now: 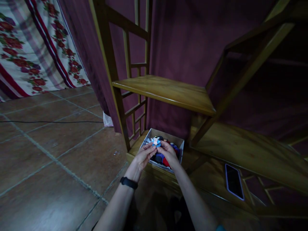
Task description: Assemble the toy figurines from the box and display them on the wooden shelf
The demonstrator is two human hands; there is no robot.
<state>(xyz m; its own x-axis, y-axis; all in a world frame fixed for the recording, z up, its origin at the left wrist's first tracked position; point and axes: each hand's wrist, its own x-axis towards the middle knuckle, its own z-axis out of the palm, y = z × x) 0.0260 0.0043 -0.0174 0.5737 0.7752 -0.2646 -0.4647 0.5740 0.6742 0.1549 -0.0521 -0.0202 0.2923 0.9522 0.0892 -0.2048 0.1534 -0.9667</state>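
Between the fingertips of both hands is a small blue and white figurine [156,141], held over an open cardboard box. My left hand [145,155], with a black band on its wrist, pinches the figurine from the left. From the other side my right hand [167,152] grips it too. The box [178,141] stands on the lowest wooden shelf and holds several small red, black, blue and purple items, partly hidden by my hands.
Above the box juts a wooden shelf board [166,91], with a slatted side frame [116,102] at its left. A phone [234,181] lies on the low wood at the right. A dark cable [53,122] crosses the tiled floor [72,144]. Purple cloth [178,41] hangs behind.
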